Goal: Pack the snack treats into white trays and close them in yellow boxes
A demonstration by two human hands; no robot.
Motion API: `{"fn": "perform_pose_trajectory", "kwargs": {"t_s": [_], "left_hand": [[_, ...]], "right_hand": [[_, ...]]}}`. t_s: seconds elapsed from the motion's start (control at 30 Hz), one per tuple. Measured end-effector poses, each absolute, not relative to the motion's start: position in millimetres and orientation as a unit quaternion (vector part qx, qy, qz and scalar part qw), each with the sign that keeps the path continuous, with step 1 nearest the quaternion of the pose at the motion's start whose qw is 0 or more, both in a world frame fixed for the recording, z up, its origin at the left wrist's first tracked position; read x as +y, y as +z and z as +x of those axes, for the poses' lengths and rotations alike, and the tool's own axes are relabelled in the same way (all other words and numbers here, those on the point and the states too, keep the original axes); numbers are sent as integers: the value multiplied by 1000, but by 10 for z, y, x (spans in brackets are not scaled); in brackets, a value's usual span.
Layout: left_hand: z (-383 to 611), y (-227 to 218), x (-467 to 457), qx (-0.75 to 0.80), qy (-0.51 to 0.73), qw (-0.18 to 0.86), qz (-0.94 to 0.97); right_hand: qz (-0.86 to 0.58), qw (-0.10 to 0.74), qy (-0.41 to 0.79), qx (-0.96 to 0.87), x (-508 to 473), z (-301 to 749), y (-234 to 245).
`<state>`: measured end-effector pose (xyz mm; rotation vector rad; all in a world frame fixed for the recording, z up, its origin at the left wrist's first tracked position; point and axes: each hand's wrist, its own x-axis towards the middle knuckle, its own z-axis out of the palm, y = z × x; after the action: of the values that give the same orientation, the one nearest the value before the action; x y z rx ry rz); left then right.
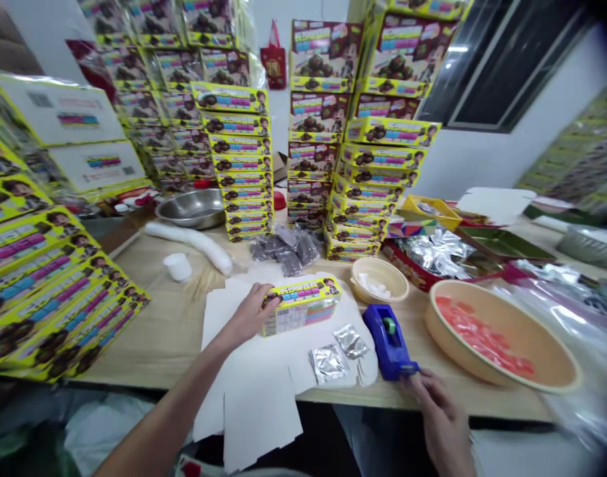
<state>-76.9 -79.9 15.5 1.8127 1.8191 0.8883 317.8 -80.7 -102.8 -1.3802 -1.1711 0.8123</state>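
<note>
My left hand (248, 313) grips the left end of a yellow printed box (303, 303) that lies on flat white cardboard sheets (254, 391) on the wooden table (159, 331). My right hand (440, 414) is at the table's near edge, its fingers curled against the near end of a blue tape dispenser (387, 341). Two small silver foil packets (336, 352) lie between the box and the dispenser.
Tall stacks of the same yellow boxes (244, 159) stand at the back and on the left (50, 291). A large beige bowl with red pieces (502, 338), a small beige bowl (378, 278), a steel bowl (194, 209), grey packets (286, 248) and a white cup (178, 266) stand about.
</note>
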Motion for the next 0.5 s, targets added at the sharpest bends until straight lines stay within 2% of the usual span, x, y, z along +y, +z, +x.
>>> {"fn": "perform_pose_trajectory", "kwargs": {"t_s": [0.1, 0.23, 0.33, 0.4, 0.5], "left_hand": [[-798, 194, -822, 634, 316, 264, 655], [-819, 218, -889, 610, 314, 274, 674], [-784, 200, -964, 600, 312, 249, 693], [-749, 190, -1020, 602, 313, 233, 697], [-706, 190, -1095, 601, 318, 219, 700]], "right_hand": [[-608, 550, 300, -488, -865, 3201, -1168], [-605, 631, 297, -384, -975, 2925, -1077], [-549, 629, 410, -367, -1066, 2313, -733], [-484, 577, 529, -392, -1086, 1775, -460], [-408, 522, 634, -400, -1052, 1051, -174]]}}
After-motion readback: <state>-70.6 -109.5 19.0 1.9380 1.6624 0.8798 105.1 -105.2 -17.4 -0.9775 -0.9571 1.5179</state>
